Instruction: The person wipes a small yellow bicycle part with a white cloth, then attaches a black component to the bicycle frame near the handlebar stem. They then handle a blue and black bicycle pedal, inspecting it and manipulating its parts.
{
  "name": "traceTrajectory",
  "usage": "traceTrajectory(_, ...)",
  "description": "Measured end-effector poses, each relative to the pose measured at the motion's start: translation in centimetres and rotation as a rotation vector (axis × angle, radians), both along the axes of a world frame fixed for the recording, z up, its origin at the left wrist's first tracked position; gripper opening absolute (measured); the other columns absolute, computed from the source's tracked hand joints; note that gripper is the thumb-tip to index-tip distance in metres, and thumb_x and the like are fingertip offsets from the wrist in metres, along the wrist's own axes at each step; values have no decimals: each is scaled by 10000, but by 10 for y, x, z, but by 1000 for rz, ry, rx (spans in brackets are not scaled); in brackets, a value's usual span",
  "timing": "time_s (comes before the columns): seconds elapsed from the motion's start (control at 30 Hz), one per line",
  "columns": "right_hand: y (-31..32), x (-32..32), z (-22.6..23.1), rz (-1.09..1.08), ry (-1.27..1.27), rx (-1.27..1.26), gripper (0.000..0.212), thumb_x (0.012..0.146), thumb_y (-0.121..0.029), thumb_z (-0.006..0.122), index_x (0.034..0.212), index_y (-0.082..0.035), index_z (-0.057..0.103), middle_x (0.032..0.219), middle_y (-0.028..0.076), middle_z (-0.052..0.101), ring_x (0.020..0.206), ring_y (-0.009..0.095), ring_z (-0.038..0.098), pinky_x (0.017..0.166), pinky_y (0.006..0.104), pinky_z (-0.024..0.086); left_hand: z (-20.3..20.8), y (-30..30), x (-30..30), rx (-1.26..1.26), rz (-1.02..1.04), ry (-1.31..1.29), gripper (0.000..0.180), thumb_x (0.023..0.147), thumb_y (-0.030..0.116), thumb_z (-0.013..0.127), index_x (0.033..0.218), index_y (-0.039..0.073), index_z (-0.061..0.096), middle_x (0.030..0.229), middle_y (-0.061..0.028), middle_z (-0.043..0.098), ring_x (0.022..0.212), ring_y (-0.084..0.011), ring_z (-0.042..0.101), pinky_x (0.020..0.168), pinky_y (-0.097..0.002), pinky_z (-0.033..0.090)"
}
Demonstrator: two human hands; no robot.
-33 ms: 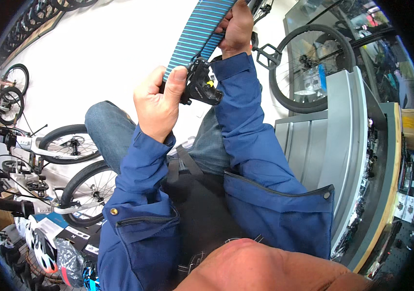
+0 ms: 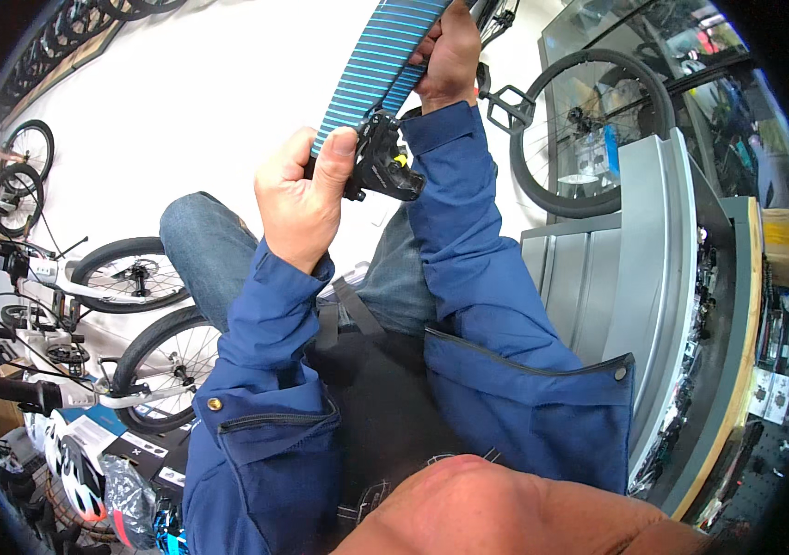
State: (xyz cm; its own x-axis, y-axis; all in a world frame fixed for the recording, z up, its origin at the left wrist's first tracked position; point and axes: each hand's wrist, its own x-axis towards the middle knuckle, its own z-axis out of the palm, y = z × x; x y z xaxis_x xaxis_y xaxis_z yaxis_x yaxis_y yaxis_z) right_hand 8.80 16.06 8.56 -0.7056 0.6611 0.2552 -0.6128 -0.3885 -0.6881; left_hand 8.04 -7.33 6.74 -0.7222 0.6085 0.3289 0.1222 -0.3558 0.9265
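A dark blue bike tube (image 2: 371, 79) with thin light-blue stripes slants down from the top of the view. Beside its lower end is a black disc brake caliper (image 2: 387, 162) with a small yellow piece in it. My left hand (image 2: 302, 194) is closed round that end, its thumb lying along the front close to the caliper. Higher up, my right hand (image 2: 451, 55) has its fingers curled against the tube's right side, over a second striped section. Its fingertips are partly hidden behind the tube. Whether this is a fork leg or a frame stay I cannot tell.
A black flat pedal (image 2: 510, 109) and a bike wheel (image 2: 595, 129) are right of my right hand. Grey metal panels (image 2: 589, 277) stand beside my right arm. White bikes (image 2: 135, 277), a helmet (image 2: 82, 476) and boxes are at the left. My bent knee (image 2: 208, 250) is below my left hand.
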Motion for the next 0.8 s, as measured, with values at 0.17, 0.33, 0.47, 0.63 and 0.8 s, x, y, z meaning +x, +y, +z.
traceTrajectory(0.17,5,-9,-6,99,13,35,314,1065,-410,537,893,-152,585,620,-119,341,443,17,310,374,199,220,1,-2,7,-8,54,41,431,1011,351,718,761,21,600,666,53,522,631,-28,431,535,-229,349)
traceTrajectory(0.33,-2,-25,-6,280,150,80,346,1087,-385,490,800,-190,485,612,-114,331,441,17,299,372,200,213,-2,-4,9,21,103,9,432,1013,343,716,760,13,598,665,40,530,632,-27,435,532,-230,356)
traceTrajectory(0.47,-14,-36,-6,144,61,100,359,1090,-380,467,785,-193,479,608,-110,331,440,18,291,376,203,204,0,-9,9,-15,122,54,363,1054,345,645,950,3,711,743,34,623,644,-29,488,563,-210,379)
traceTrajectory(0.63,-18,-46,-4,208,8,125,345,1090,-406,477,821,-192,499,610,-127,325,443,1,273,379,191,193,5,-10,12,40,169,-6,413,1013,334,716,783,8,609,676,35,547,647,-27,445,542,-228,377)
traceTrajectory(0.8,-24,-55,-4,370,120,28,329,1102,-386,476,841,-189,509,634,-130,311,457,-7,279,383,170,210,7,-16,9,12,172,7,358,1044,338,664,913,5,680,745,41,602,670,-23,471,578,-213,384)
